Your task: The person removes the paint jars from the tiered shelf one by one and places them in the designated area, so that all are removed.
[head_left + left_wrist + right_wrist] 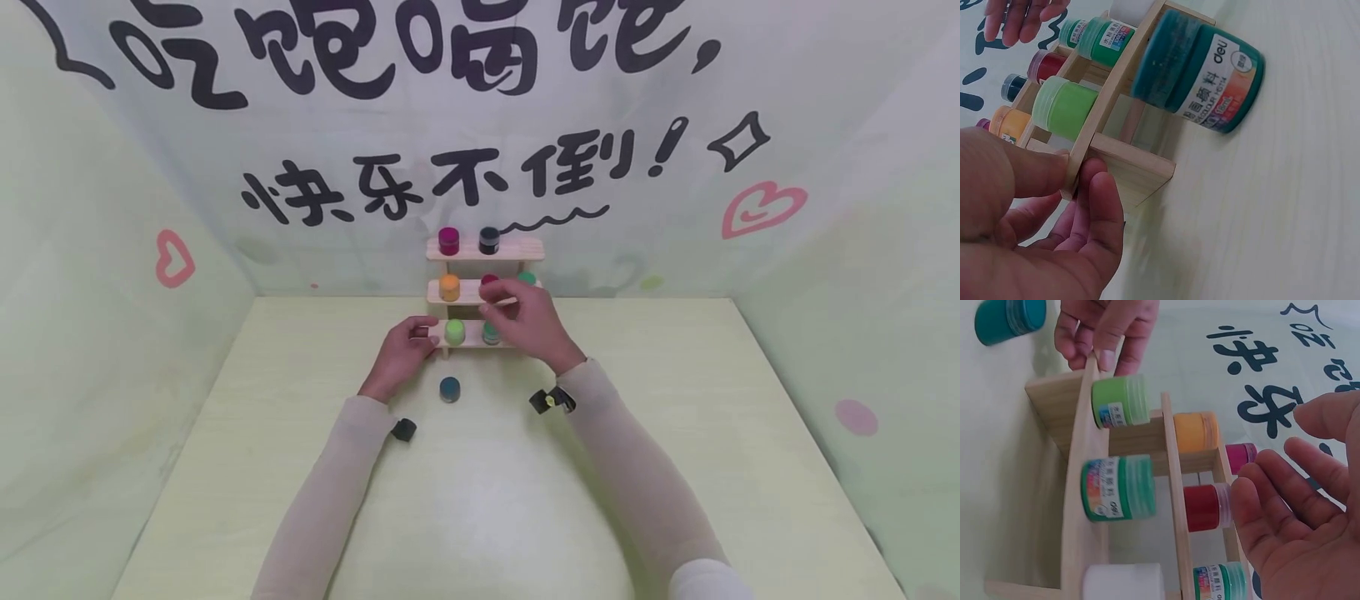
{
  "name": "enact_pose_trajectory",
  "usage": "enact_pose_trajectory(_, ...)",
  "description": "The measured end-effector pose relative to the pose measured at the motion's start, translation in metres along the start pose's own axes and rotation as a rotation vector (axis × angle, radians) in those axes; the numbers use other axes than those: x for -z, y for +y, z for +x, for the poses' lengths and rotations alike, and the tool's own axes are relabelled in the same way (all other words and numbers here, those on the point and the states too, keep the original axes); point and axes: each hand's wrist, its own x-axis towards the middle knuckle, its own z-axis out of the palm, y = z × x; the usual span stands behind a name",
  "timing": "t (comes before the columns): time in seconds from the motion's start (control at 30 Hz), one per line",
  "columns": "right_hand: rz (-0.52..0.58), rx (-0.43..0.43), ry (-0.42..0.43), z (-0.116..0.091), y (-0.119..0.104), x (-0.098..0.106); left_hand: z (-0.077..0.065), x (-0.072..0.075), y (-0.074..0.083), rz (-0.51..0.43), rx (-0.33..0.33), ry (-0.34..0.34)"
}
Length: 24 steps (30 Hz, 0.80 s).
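Note:
My left hand (401, 354) pinches the left end of the lowest board of a three-step wooden rack (525, 248) between thumb and fingers. My right hand (528, 321) hovers over the rack's right half, fingers loosely bent and holding nothing. Its fingertips are close to the lid of a red paint jar (1202, 507) on the middle step. On the lowest step stand a light green jar (1067, 107), a green jar (1119, 487) and a white one (1124, 584). The middle step also carries an orange jar (449, 288) and another green jar (1219, 581).
A magenta jar (448, 242) and a black jar (489, 241) stand on the top step. In front of the rack, a dark teal paint jar (450, 389) stands on the pale table (480, 500). A printed cloth wall (360, 267) rises behind the rack.

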Motion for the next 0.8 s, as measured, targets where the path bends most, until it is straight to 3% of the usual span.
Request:
enact_pose_trajectory(0.53,-0.075,-0.023,0.104,0.037,0.007,0.021,-0.003,0.0,-0.002,-0.048,-0.025,0.003)
enact_pose_trajectory(0.8,-0.075,-0.084,0.163,0.058,0.011,0.029,-0.002,0.0,0.0,-0.04,-0.043,0.004)
